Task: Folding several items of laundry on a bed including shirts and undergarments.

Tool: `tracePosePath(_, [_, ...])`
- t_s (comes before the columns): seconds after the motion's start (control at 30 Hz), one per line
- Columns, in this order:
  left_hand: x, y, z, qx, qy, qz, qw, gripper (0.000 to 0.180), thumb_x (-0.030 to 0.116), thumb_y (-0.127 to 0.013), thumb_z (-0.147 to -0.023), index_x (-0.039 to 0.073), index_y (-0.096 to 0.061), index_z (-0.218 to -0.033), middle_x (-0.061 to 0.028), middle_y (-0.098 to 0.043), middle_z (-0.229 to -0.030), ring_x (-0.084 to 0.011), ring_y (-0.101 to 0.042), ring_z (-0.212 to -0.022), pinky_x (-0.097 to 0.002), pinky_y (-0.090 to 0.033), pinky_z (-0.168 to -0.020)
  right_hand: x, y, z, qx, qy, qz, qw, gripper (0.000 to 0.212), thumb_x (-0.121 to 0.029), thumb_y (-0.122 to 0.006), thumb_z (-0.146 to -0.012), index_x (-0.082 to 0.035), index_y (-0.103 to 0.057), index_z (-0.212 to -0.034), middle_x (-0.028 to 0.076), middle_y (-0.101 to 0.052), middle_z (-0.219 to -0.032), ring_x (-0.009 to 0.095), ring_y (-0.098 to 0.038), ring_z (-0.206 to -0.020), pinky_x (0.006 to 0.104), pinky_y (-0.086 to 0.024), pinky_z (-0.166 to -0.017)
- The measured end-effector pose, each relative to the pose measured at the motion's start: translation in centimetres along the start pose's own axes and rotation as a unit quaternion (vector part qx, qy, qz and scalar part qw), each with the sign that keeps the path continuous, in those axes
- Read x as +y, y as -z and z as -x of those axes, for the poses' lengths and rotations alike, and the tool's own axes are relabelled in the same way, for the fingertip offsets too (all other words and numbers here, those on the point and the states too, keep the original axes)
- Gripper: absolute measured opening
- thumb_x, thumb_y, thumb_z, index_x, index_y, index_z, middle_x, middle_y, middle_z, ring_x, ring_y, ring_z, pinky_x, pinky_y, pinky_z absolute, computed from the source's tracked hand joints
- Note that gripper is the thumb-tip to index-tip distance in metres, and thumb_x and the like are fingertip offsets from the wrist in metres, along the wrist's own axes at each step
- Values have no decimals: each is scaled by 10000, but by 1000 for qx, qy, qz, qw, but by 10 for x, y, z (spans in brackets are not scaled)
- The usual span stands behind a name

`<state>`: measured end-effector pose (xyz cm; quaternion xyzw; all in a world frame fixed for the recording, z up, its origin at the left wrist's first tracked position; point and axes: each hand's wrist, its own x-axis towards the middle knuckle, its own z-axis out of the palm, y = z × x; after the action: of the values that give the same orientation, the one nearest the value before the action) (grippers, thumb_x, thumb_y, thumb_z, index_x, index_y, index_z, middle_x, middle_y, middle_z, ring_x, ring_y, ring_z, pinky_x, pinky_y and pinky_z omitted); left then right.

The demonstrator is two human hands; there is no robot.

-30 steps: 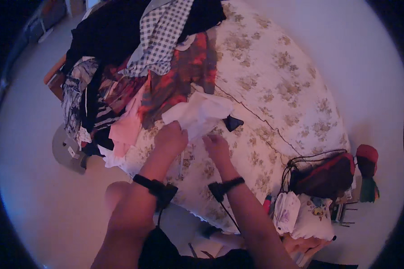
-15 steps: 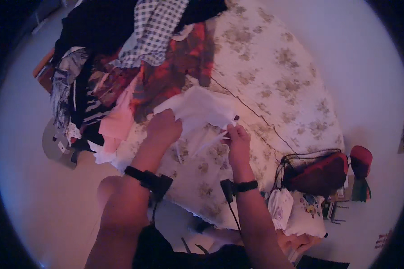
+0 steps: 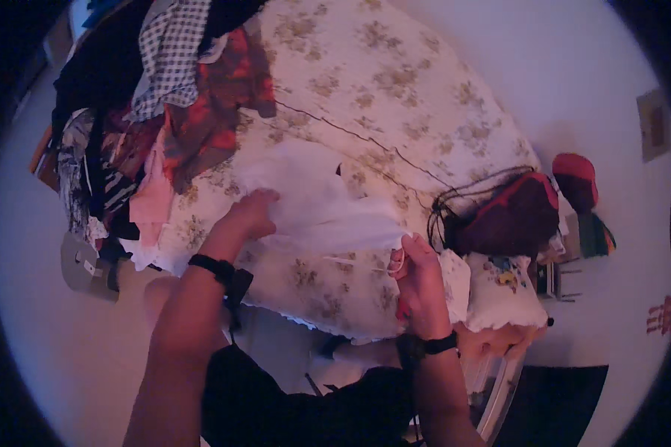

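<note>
A thin white garment lies spread and partly lifted over the flowered bedspread. My left hand is closed on its near left side, fingers curled into the cloth. At the right end, my right hand pinches a corner of the garment, and a pale cord or strap runs to its fingers, looping there. A small red patch shows by the right palm; what it is I cannot make out. The garment's exact kind is unclear. Both wrists wear black straps with small boxes.
Heaped clothes lie at the far left, among them a checked shirt, a red plaid shirt and a pink cloth. A dark red drawstring bag and a white embroidered pillow are at right. A dark cord crosses the bed.
My right hand has drawn its corner of the white garment to the right and nearer me, stretching the cloth out. The garment now lies lower and flatter. The whole view has shifted.
</note>
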<state>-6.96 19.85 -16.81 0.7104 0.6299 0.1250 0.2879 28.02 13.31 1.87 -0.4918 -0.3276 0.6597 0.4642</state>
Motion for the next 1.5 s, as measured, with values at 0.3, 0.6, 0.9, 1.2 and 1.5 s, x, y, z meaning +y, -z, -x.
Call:
tracePosePath(0.3, [57,-24,17,-84,-12,-90,992,412,245,-712,-880,83,-687,-1258,-169,-663,-1289,-345,-620,-1240,-463,-504,-1040,-8,49,67,60,18,-26,998,147,-220,-678,-1008,-110,-609,-940,31,-663,-735,117,-618,-609,260,-487,-542])
tracePosePath(0.6, [23,29,7,152,-62,20,986,386,351,-733,-894,-19,-732,-1006,-239,-725,-878,-360,-723,-846,-451,-549,-788,-24,110,106,89,26,-168,981,113,-218,-675,-1002,-110,-643,-992,9,-655,-725,108,-625,-632,254,-493,-535])
tracePosePath(0.9, [47,43,-3,179,113,389,897,356,282,-770,-873,-19,-731,-1060,-202,-740,-887,-293,-722,-751,-415,-587,-732,-31,69,124,70,16,-189,979,138,-193,-611,-1017,-69,-655,-1059,27,-659,-786,139,-610,-668,270,-490,-558])
tracePosePath(1.2, [110,-17,27,215,-66,110,968,241,141,-702,-854,23,-677,-1063,-144,-693,-934,-393,-687,-948,-477,-561,-837,-32,25,92,45,-2,-258,965,143,-187,-650,-1017,-57,-613,-1063,115,-735,-1002,175,-731,-827,273,-573,-612])
tracePosePath(1.5, [118,-93,79,-85,-322,66,941,416,214,-800,-766,53,-661,-1124,-156,-644,-1216,-359,-627,-1134,-469,-530,-953,0,26,2,26,-6,-288,957,104,-133,-625,-1030,-39,-594,-1062,148,-726,-1053,180,-720,-819,238,-584,-630])
